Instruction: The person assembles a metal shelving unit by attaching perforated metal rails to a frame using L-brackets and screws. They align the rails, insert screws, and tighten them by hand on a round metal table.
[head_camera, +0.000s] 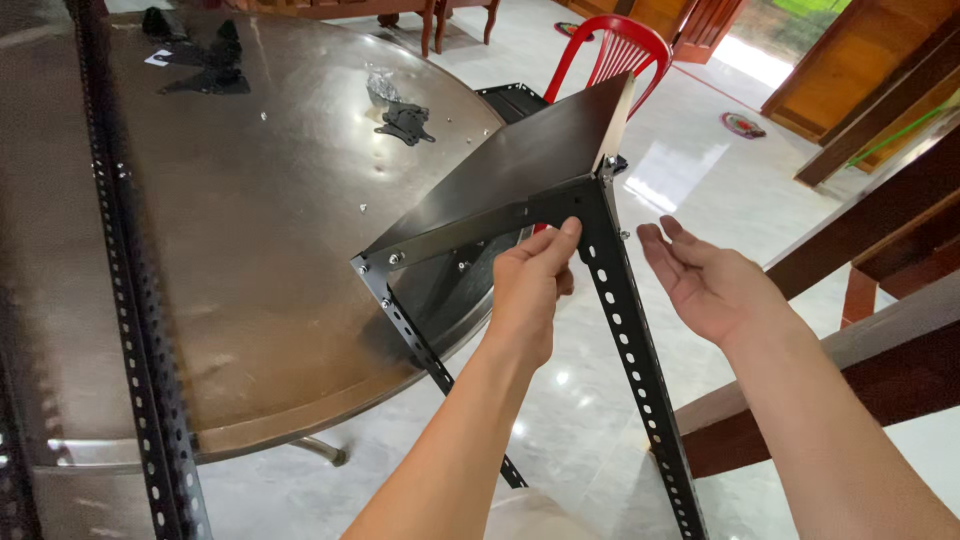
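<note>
A black metal shelf frame tilts off the edge of the round table (250, 230): a dark shelf board (520, 160) bolted to perforated angle posts (625, 320). My left hand (530, 290) grips the shelf's front rail from below, thumb up against the corner joint. Just right of the nearer post, my right hand (705, 280) hovers open, palm turned toward the post and not touching it. A second perforated post (415, 340) runs down from the shelf's left corner.
Two long perforated angle bars (130, 300) lie across the table at left. Black brackets (405, 122) and small bolts are scattered on the tabletop. A red plastic chair (620, 45) stands behind the shelf. Wooden beams (880, 230) rise at right over a glossy tiled floor.
</note>
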